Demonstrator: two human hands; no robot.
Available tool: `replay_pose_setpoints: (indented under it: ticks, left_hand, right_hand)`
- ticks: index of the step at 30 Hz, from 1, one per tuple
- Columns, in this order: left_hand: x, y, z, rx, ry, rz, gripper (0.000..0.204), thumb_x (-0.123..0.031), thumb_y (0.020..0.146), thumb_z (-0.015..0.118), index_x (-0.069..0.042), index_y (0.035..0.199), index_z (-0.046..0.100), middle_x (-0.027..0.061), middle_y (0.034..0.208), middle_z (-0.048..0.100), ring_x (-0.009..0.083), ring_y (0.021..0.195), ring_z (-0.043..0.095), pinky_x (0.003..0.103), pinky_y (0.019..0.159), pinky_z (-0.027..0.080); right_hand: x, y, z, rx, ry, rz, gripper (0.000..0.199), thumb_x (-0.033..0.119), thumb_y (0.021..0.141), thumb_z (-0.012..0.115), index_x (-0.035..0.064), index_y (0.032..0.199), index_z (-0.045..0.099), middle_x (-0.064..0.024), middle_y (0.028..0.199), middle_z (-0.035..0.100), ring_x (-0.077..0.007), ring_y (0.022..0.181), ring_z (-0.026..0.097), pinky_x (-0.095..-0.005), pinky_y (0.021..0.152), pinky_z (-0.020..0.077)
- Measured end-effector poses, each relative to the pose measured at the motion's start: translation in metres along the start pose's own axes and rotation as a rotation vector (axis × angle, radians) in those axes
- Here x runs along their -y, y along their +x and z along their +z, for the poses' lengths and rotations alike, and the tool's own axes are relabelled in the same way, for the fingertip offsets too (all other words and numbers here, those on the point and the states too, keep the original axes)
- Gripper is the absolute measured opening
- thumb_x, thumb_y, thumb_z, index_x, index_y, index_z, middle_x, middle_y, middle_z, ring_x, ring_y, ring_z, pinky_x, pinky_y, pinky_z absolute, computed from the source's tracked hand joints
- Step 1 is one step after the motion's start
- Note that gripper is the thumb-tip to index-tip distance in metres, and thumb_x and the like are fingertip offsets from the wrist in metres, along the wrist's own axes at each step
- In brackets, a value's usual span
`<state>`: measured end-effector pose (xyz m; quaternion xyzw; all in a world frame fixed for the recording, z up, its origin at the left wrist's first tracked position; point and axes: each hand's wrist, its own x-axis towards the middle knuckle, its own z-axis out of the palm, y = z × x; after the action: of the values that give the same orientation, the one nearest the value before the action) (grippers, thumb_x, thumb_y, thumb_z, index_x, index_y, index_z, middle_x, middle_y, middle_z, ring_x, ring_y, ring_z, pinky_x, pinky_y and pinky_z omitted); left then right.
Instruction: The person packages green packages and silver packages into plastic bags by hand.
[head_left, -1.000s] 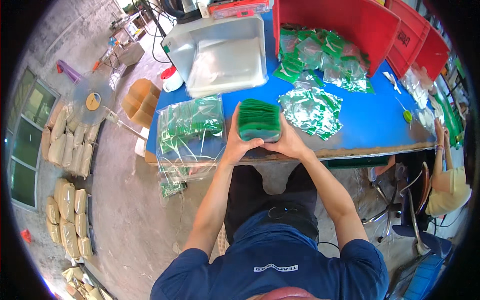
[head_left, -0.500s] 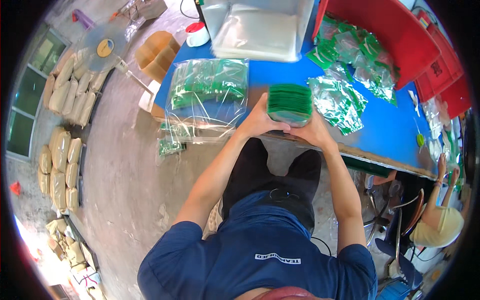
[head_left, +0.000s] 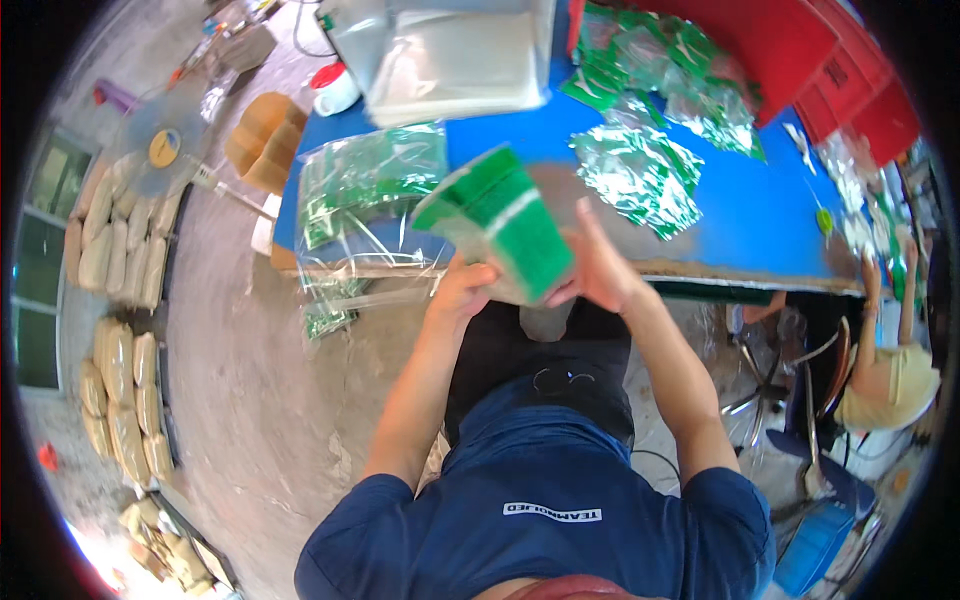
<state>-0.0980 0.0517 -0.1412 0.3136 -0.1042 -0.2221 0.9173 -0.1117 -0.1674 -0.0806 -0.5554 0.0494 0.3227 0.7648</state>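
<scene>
Above the table's front edge I hold a tilted stack of green-and-clear plastic packets [head_left: 505, 225], fanned at its upper left and blurred by motion. My left hand [head_left: 465, 288] is closed on its lower left corner, thumb on top. My right hand [head_left: 602, 265] grips the lower right end, with one finger or the thumb pointing up beside it; the other fingers are partly hidden. Left of the stack lies a large clear bag [head_left: 375, 175] filled with similar green packets, its mouth hanging over the table edge. Loose packets [head_left: 640, 175] lie to the right.
On the blue table [head_left: 740, 225] stand a white mug with a red lid [head_left: 335, 90], a tray of clear bags [head_left: 455, 65] and a red bin [head_left: 745, 45] spilling green packets. A co-worker [head_left: 885, 380] sits at the right end. A fan [head_left: 165, 150] stands left.
The stack has tipped from upright to slanted and swung left, its top fanning out. My left hand has moved down and left; my right hand has shifted slightly left with fingers lifting. The view has turned.
</scene>
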Motion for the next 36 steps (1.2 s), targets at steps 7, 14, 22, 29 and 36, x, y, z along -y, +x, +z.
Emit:
replay_pose_setpoints:
  ticks: [7,14,22,29,36]
  left_hand:
    - [0.002,-0.004,-0.014,0.185,0.437,-0.031,0.080,-0.018,0.079,0.081,-0.005,0.147,0.041,0.0130,0.143,0.052,0.0264,0.128,0.052,0.043,0.106,0.044]
    - [-0.022,-0.031,0.049,0.033,-0.405,-0.011,0.101,-0.013,0.081,0.079,-0.010,0.158,0.014,0.0174,0.155,0.035,0.0264,0.138,0.041,0.043,0.113,0.037]
    - [-0.023,-0.047,0.069,-0.114,0.225,0.082,0.085,-0.006,0.083,0.074,-0.008,0.154,0.027,0.0158,0.150,0.042,0.0236,0.131,0.050,0.039,0.107,0.043]
    - [-0.089,-0.071,0.008,-0.479,1.776,0.866,0.074,-0.004,0.075,0.074,-0.006,0.141,0.042,0.0179,0.145,0.041,0.0346,0.140,0.035,0.047,0.117,0.027]
    - [-0.120,-0.065,-0.057,-0.660,2.274,0.809,0.050,-0.005,0.073,0.076,-0.011,0.121,0.062,0.0119,0.126,0.053,0.0330,0.125,0.048,0.045,0.103,0.038]
  right_hand:
    - [-0.073,-0.012,0.028,0.304,0.647,0.138,0.100,0.084,0.076,0.051,0.0044,0.136,0.051,-0.0202,0.129,0.061,-0.0367,0.111,0.063,-0.0496,0.093,0.0530]
    - [-0.030,-0.031,0.006,-0.030,-0.152,-0.263,0.090,0.021,0.077,0.080,-0.0041,0.146,0.026,-0.0171,0.136,0.048,-0.0245,0.126,0.048,-0.0381,0.106,0.0409]
    - [-0.015,-0.044,0.029,-0.112,-0.334,-0.453,0.094,0.012,0.069,0.087,0.0029,0.143,0.030,-0.0132,0.124,0.053,-0.0217,0.115,0.055,-0.0343,0.098,0.0465]
    - [-0.004,0.006,0.023,-0.565,-0.280,-1.028,0.095,0.017,0.066,0.090,0.0018,0.141,0.034,-0.0163,0.124,0.054,-0.0239,0.112,0.057,-0.0369,0.097,0.0481]
    - [-0.027,0.031,-0.012,-0.843,-0.897,-1.159,0.081,0.020,0.070,0.089,0.0028,0.134,0.042,-0.0208,0.120,0.057,-0.0335,0.109,0.060,-0.0401,0.092,0.0495]
